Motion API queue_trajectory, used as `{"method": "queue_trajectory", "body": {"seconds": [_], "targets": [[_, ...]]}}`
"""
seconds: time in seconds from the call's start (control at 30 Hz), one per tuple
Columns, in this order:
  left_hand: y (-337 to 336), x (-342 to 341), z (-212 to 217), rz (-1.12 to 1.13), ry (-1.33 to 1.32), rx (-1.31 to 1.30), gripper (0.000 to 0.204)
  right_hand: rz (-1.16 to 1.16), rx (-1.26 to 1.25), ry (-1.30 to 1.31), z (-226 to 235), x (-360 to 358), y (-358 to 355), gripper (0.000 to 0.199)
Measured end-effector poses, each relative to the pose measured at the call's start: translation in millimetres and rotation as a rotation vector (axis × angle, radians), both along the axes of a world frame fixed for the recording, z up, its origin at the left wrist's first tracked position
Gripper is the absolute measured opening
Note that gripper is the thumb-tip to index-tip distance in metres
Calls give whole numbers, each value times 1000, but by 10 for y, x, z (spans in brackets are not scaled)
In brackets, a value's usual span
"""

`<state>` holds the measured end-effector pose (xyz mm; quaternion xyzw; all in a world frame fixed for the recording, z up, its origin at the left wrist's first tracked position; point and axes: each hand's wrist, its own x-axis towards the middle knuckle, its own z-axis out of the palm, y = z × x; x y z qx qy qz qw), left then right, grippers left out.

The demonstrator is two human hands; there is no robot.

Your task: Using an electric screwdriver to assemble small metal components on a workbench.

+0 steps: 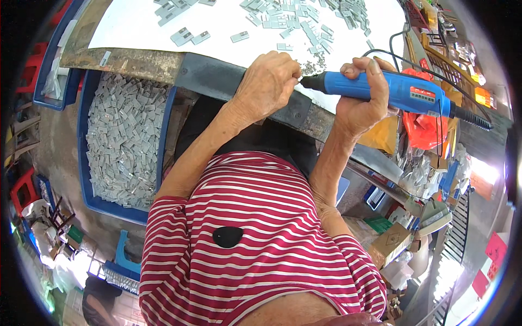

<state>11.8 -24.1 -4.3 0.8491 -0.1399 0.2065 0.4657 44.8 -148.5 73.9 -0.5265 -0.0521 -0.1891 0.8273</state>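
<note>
The right hand grasps the blue power driver, aimed toward 9 o'clock, presumably to meet the left hand, whose grip is pinched, any contents hidden.

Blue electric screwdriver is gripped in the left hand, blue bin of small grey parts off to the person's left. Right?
Wrong hand: the head view shows the right hand gripping the blue electric screwdriver. The blue bin of small grey parts is off to the person's left, as stated.
</note>
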Motion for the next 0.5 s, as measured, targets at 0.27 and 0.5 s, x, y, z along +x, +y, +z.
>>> {"method": "queue_trajectory", "body": {"seconds": [0.27,0.5], "targets": [[-2,-4,7,-3,12,-6,6,-17,26,-5,-6,-8,-30,24],[36,-15,36,28,5,-106,9,49,57,-20,55,-36,-142,19]]}}
